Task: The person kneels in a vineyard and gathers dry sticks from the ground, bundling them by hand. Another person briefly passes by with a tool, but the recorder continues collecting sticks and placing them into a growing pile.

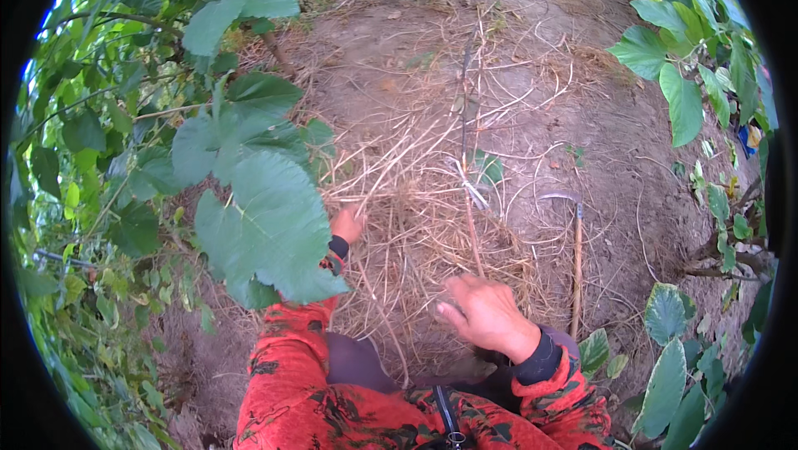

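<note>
My left hand (349, 224) reaches into dry stems (399, 169) on the ground, partly behind a large green leaf (274, 219). Blur and the leaf keep me from telling whether its fingers grip any stems. Over a mat of dry straw (411, 263) hangs my right hand (489, 316), thumb apart from the fingers, with nothing visible in it. Just beyond its fingers is the lower end of a long thin stick (472, 225), which has a whitish strip (467, 185) around its middle. A sickle (577, 263) lies to the right, its curved blade pointing left.
Leafy branches (137, 138) crowd the left side and hang over my left forearm. More broad-leaved plants (679, 76) line the right edge. Bare soil (623, 213) stretches between the rows. Near the far right sits a small blue and yellow object (750, 138).
</note>
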`<state>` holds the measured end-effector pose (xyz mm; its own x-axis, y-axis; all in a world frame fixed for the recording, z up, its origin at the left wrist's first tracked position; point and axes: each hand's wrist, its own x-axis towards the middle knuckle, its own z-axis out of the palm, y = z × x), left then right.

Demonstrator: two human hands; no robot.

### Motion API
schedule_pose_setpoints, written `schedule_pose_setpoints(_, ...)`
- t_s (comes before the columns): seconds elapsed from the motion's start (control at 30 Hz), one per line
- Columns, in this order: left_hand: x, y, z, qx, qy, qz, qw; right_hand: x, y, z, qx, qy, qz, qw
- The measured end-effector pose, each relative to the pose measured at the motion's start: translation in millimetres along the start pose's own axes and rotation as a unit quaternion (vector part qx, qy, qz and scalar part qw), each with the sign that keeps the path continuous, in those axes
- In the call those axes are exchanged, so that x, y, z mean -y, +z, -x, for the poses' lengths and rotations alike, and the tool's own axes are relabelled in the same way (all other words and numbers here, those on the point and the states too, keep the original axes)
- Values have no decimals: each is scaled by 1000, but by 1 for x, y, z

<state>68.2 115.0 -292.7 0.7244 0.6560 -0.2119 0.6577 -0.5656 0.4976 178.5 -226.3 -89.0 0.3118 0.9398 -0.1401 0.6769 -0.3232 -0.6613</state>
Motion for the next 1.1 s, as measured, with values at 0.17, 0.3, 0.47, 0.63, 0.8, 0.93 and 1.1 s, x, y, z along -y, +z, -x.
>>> schedule_pose_setpoints(0.17,-13,-54,39,-9,111,84,990,-3,1,5,-64,-12,-2,998)
schedule_pose_setpoints(0.3,6,-60,72,-123,191,64,972,-5,0,3,-90,-7,-6,996)
schedule_pose_setpoints(0.47,-76,-101,143,-122,233,88,961,-1,7,-6,-53,10,-84,995)
schedule_pose_setpoints(0.63,-155,-112,173,-123,253,246,928,25,52,-26,31,4,-153,988)
schedule_pose_setpoints(0.8,-210,-108,195,-68,299,199,931,17,115,-48,-46,-127,-169,976)
schedule_pose_setpoints(0.93,-197,-99,194,-60,295,311,901,24,92,-47,72,-9,-267,961)
schedule_pose_setpoints(1.1,-189,-112,192,-145,283,224,921,5,80,-35,50,77,51,995)
